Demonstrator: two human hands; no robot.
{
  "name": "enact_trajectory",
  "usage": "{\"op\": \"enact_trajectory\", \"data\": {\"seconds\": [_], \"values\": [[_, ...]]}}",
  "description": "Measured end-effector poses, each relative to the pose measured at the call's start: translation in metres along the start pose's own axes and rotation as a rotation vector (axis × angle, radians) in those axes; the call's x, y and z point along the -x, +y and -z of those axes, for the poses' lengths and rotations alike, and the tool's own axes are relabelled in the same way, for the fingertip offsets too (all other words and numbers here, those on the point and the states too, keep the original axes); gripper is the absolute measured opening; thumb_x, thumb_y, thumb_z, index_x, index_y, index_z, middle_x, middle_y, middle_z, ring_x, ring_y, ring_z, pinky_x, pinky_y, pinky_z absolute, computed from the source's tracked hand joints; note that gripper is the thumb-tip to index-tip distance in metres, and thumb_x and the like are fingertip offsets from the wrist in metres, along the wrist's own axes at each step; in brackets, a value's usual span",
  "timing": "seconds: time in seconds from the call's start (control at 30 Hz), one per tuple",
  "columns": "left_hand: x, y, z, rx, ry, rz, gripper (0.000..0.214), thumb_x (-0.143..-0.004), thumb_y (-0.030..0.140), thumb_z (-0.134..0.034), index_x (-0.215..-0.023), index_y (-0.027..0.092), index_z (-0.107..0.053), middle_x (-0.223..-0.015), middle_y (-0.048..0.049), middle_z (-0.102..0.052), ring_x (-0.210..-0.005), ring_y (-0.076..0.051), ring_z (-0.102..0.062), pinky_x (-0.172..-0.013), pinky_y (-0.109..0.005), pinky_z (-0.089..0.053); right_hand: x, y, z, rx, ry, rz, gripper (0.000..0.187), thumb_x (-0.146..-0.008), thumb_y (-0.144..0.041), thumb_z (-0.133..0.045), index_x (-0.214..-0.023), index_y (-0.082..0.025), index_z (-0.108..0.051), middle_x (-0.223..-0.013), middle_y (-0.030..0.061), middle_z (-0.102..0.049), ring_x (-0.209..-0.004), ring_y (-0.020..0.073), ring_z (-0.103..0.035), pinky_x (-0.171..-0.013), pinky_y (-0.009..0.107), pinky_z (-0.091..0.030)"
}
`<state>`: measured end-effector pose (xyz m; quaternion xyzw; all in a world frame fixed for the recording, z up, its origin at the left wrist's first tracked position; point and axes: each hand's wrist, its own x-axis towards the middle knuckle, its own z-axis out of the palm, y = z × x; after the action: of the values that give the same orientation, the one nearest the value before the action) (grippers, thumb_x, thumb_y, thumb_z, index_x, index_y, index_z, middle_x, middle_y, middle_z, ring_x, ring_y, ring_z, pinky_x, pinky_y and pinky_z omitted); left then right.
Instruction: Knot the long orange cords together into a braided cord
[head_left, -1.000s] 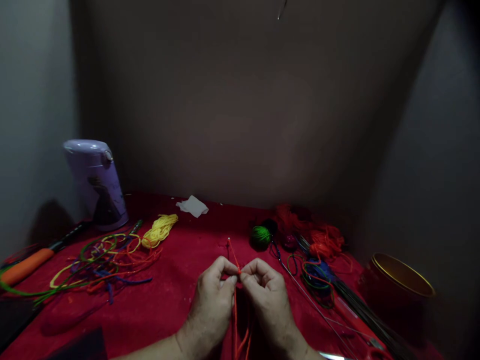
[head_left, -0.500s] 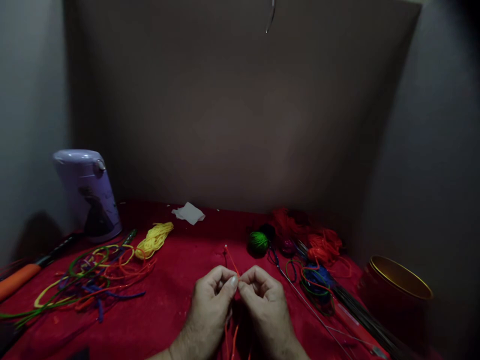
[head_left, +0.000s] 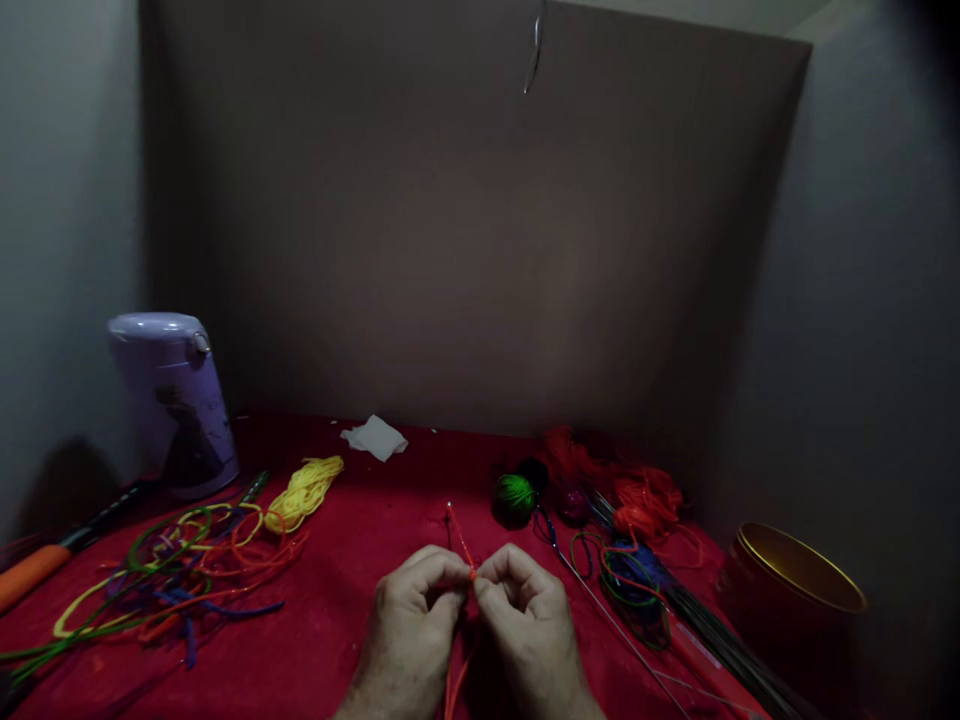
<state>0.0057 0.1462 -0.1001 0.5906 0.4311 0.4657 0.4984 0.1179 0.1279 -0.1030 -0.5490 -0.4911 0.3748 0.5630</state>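
Note:
An orange-red cord point(head_left: 462, 540) runs from a small pin-like point on the red cloth point(head_left: 315, 640) down to my fingers, and its tails hang between my wrists. My left hand point(head_left: 420, 625) pinches the cord between thumb and forefinger. Close against it, my right hand point(head_left: 521, 620) pinches the same cord at a small orange knot or twist. The fingertips of both hands nearly meet, so the exact shape of the cord there is partly hidden.
Left: tangled coloured cords point(head_left: 202, 560), a yellow skein point(head_left: 306, 492), an orange-handled tool point(head_left: 34, 578) and a purple flask point(head_left: 176, 400). White paper point(head_left: 375, 438) lies behind. Right: a green yarn ball point(head_left: 515, 495), orange yarn point(head_left: 649, 495), thin rods point(head_left: 727, 630) and a gold-rimmed container point(head_left: 802, 570).
The whole view has tipped slightly upward. My left fingers have shifted a little along the cord, the left thumb now tucked lower. Both hands still pinch it.

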Motion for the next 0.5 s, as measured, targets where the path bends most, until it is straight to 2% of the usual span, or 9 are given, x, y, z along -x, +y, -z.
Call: {"op": "enact_trajectory", "data": {"seconds": [0.1,0.2,0.27,0.33,0.5], "values": [[-0.0025,-0.0012,-0.0021,0.122,0.010,0.115,0.006,-0.062,0.017,-0.055,-0.064,0.014,-0.059,-0.061,-0.0019,-0.058,-0.056,-0.012,-0.051,-0.052,-0.021,-0.039,-0.0006,-0.0005,0.0000,0.018,-0.005,0.018,0.014,-0.064,-0.026,-0.051,-0.056,-0.016,-0.046,-0.049,-0.0041,-0.039,-0.046,0.0089,-0.032,-0.044,0.021,-0.026],[-0.0025,-0.0030,-0.0050,0.185,-0.011,0.241,0.005,-0.064,0.020,-0.050,-0.065,0.016,-0.052,-0.042,0.0038,-0.047,-0.036,-0.008,-0.038,-0.037,-0.018,-0.027,0.0002,0.0013,-0.0001,0.056,-0.015,0.016,0.015,-0.066,-0.027,-0.050,-0.057,-0.016,-0.047,-0.048,-0.0033,-0.041,-0.045,0.0096,-0.034,-0.044,0.022,-0.027],[-0.0013,-0.0036,-0.0061,0.202,-0.039,0.285,0.006,-0.066,0.021,-0.045,-0.065,0.017,-0.049,-0.035,0.0065,-0.040,-0.030,-0.008,-0.030,-0.032,-0.018,-0.021,0.0011,0.0028,-0.0003,0.054,-0.029,0.006,0.014,-0.067,-0.028,-0.050,-0.059,-0.016,-0.048,-0.049,-0.0025,-0.043,-0.045,0.0103,-0.037,-0.044,0.022,-0.028],[-0.0002,-0.0036,-0.0057,0.221,-0.060,0.260,0.006,-0.068,0.020,-0.044,-0.067,0.017,-0.049,-0.037,0.0064,-0.041,-0.032,-0.007,-0.031,-0.033,-0.018,-0.023,0.0017,0.0035,-0.0005,0.036,-0.032,-0.002,0.014,-0.067,-0.028,-0.050,-0.060,-0.016,-0.047,-0.051,-0.0021,-0.045,-0.046,0.0108,-0.039,-0.045,0.022,-0.030],[-0.0009,0.0001,-0.0017,0.174,-0.097,0.118,0.019,-0.073,0.030,-0.055,-0.072,0.012,-0.058,-0.063,-0.0015,-0.056,-0.053,-0.009,-0.047,-0.049,-0.019,-0.036,0.0022,-0.0004,0.0000,0.024,0.001,0.006,0.016,-0.069,-0.028,-0.051,-0.059,-0.016,-0.046,-0.053,-0.0022,-0.044,-0.050,0.0108,-0.038,-0.046,0.022,-0.030]]}}
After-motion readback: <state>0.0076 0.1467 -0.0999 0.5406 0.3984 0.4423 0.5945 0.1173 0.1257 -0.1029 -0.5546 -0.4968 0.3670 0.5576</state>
